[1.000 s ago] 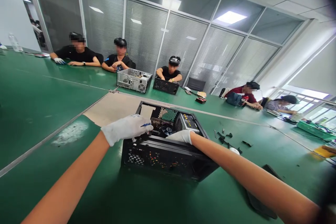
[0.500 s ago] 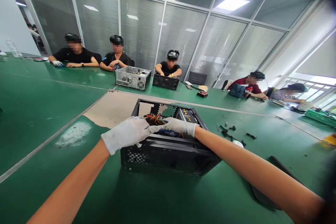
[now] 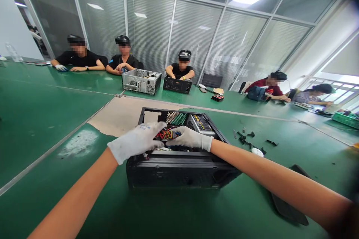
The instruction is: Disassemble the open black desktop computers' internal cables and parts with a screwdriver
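Note:
A black computer case point(image 3: 183, 173) lies on the green table with its top side open. Inside it, a power supply point(image 3: 203, 124) with a yellow-marked label sits at the back right. My left hand point(image 3: 141, 138), in a white glove, is over the case's left part, thumb and fingers apart at the left end of a bundle of coloured cables point(image 3: 165, 133). From the right, my gloved right hand point(image 3: 189, 138) has its fingers wrapped round the bundle's right part. The fingertips under the cables are partly hidden.
Small black parts point(image 3: 245, 140) and a white round object point(image 3: 257, 152) lie right of the case. A black panel point(image 3: 291, 205) is at the lower right. Across the table stand a silver case point(image 3: 140, 82) and another black case point(image 3: 176, 85), with several people seated behind.
My left hand's fingers have spread apart from my right hand's fingertips. The coloured cables show more between the hands, and the blue part under them is no longer seen. The case's front edge has tilted slightly.

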Demonstrator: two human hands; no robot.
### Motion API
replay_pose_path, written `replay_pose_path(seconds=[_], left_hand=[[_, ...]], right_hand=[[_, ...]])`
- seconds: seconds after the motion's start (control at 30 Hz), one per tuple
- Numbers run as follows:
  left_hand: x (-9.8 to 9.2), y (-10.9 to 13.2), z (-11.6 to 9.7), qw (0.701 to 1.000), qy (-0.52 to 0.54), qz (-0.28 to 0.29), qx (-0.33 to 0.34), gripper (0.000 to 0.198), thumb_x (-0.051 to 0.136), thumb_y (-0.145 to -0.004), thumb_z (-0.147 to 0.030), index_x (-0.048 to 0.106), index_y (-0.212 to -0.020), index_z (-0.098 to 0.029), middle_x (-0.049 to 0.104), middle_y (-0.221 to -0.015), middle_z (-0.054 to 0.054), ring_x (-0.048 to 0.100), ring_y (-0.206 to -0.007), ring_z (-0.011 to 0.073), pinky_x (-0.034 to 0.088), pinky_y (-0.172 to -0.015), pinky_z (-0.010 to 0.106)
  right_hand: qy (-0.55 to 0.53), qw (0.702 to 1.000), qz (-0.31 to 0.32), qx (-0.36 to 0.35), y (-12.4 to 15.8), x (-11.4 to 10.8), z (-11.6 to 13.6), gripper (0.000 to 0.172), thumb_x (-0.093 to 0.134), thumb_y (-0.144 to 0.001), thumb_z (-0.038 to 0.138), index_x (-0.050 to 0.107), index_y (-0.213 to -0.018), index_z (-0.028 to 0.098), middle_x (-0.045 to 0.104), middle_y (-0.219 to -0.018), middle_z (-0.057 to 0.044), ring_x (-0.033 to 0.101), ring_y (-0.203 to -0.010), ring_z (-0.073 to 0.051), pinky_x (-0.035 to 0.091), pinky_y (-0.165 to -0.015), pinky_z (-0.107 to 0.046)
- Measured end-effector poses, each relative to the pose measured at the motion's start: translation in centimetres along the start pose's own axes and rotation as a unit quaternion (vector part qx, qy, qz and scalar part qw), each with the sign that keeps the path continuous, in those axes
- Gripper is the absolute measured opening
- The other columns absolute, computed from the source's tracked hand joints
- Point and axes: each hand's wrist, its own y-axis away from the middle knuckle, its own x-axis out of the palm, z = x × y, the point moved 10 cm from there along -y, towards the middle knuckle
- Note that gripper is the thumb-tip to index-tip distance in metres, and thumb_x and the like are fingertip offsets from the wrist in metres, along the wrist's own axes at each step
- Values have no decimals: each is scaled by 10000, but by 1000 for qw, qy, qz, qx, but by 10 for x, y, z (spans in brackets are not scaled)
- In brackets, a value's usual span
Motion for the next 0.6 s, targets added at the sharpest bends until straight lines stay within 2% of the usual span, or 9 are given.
replay_pose_path(seconds=[0.07,0.1,0.2,0.3,0.4,0.5,0.6], left_hand=[[15,-3,6,999,-16,37,-6,391,566,-967,-274,484,-1342,-197,658,-1201,121,647,-1069,260,503,-910,366],[15,-4,6,999,-35,32,-2,362,540,-967,-218,497,-1325,-194,655,-1209,125,647,-1072,259,504,-913,369],[5,-5,-5,994,-101,-22,25,421,496,-924,-69,512,-1322,-205,580,-1342,144,594,-1193,280,480,-993,409],[-1,-5,-20,988,-123,-62,73,533,485,-904,-20,476,-1382,-256,486,-1464,119,512,-1318,285,429,-1081,434],[2,-6,-22,987,-118,-65,88,547,483,-927,-50,449,-1420,-285,477,-1489,98,532,-1304,262,431,-1079,410],[10,-11,-9,993,-113,-22,40,431,526,-966,-173,487,-1391,-238,614,-1314,117,653,-1091,249,500,-923,359],[16,-12,3,994,-106,28,-17,437,589,-972,-385,519,-1358,-192,687,-1158,130,690,-946,269,504,-768,332]], right_hand=[[6,1000,0,-7,0,0,3,576,834,-687,549,740,-1084,142,718,-870,-2,594,-758,-138,498,-746,-277],[10,1000,5,-12,0,2,5,592,841,-688,528,725,-1131,153,725,-908,-2,606,-790,-144,508,-778,-285],[16,999,27,-27,-4,11,12,668,870,-658,495,684,-1216,180,732,-1027,-10,630,-917,-173,516,-913,-323],[51,997,54,-34,-9,20,11,617,854,-673,523,703,-1166,184,734,-1068,-24,629,-972,-201,497,-989,-353],[131,989,59,-33,-14,22,2,421,753,-808,510,728,-1062,175,742,-1001,-30,620,-887,-192,504,-932,-338],[221,974,30,-29,-16,15,-5,276,626,-934,403,726,-1016,158,740,-926,-40,610,-795,-175,511,-801,-305],[321,945,-19,-60,-17,4,-3,191,553,-958,202,714,-1054,167,744,-1010,-60,646,-870,-179,503,-798,-281]])
